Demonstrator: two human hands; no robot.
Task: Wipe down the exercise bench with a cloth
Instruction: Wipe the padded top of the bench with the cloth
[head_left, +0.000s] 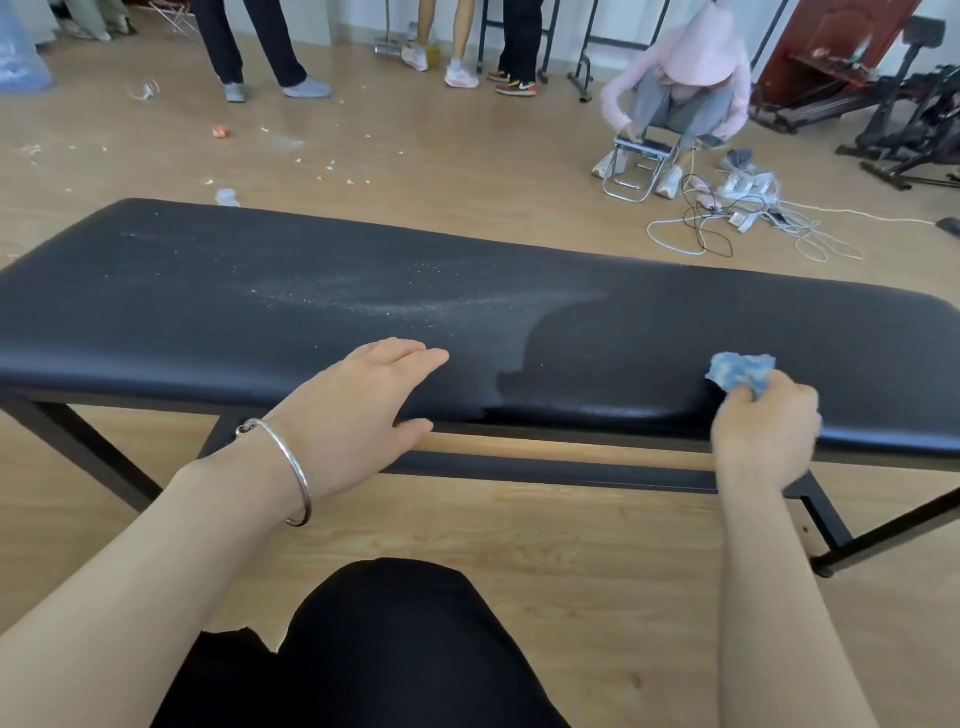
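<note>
**A:** Where is the cloth (740, 371) right now?

**B:** It's bunched up in the right hand (763, 431), whose fingers are curled round it. It is pressed to the near edge of the exercise bench (675, 332), towards the right end.

**A:** And the other hand?

**B:** The left hand (358, 410) lies flat on the near edge around the middle. Its fingers are straight and hold nothing, and the thumb hangs below the padding. The two hands are well apart.

**A:** Which way does the work lie?

**B:** To the left. The bench's long axis runs left to right across the view. The right part looks dark and clean, while the white dust (395, 306) spreads over the middle and left, thickest just beyond the left hand's fingertips.

**A:** So the left hand is nearer the dirt.

**B:** Yes, but the right hand has the cloth. I'd judge the next stroke should travel leftward along the padding. The left hand sits in the path of any pass along the near edge, so it would need to shift or lift.
</note>
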